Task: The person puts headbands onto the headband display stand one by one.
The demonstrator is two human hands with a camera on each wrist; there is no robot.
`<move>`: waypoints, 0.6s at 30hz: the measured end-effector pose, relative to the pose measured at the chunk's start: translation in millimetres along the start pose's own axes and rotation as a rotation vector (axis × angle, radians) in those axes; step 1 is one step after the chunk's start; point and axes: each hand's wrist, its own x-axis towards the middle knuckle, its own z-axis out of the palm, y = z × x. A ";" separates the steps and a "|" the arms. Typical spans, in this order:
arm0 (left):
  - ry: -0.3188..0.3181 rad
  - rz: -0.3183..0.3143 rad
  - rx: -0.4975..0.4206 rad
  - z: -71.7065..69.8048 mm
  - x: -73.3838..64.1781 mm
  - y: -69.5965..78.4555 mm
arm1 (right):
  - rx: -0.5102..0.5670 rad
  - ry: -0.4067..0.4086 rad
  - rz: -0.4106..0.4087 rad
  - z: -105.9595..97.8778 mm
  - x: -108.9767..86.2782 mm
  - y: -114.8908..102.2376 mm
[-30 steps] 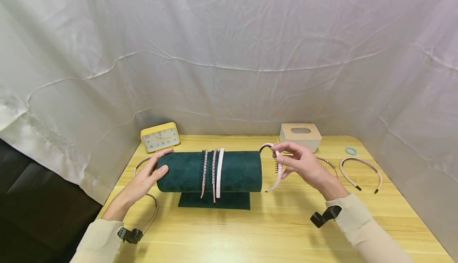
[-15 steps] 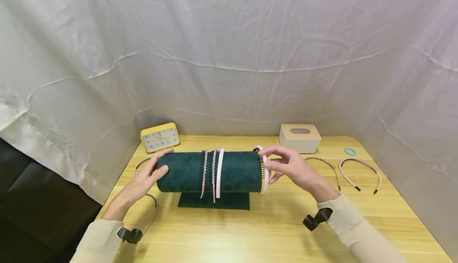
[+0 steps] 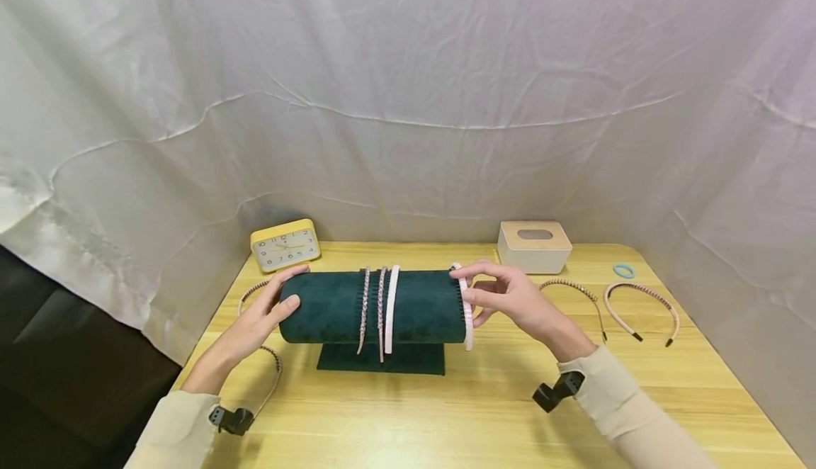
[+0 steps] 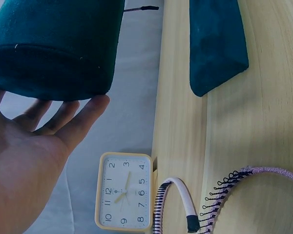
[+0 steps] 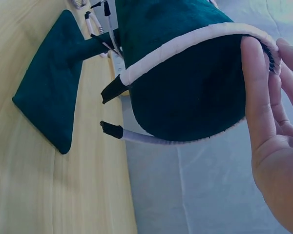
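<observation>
A dark green velvet roll stand [image 3: 325, 306] stands mid-table on a flat base. Two thin braided headbands, one of them a pinkish headband [image 3: 364, 309], and a white headband [image 3: 391, 309] sit round its middle. My left hand [image 3: 258, 317] rests its fingers and thumb against the roll's left end; in the left wrist view the fingertips touch the rim. With fingers and thumb my right hand [image 3: 510, 302] pinches a pale pink headband [image 5: 185, 43] at the roll's right end. This band lies round the end rim, its black-tipped ends pointing down toward the table.
Behind the roll are a yellow alarm clock [image 3: 285, 245] and a tissue box [image 3: 534, 246]. Headbands lie at both sides, including a beaded headband [image 3: 576, 286] and a pink headband [image 3: 644, 288] on the right. A blue ring [image 3: 624, 270] lies near the back right.
My right hand has moved left, bringing the pale pink headband from beside the roll onto its right end. The left hand and the roll have stayed in place.
</observation>
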 end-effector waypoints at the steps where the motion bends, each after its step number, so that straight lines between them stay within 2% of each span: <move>1: -0.001 0.001 -0.002 0.0 0.0 -0.1 | -0.005 -0.001 -0.009 0.3 0.1 0.7; 8: -0.001 -0.002 -0.004 -0.1 -0.1 0.1 | -0.100 0.028 -0.115 1.4 0.7 5.7; 18: -0.006 -0.006 -0.014 0.3 -0.7 0.2 | -0.113 0.106 -0.209 9.2 3.5 13.0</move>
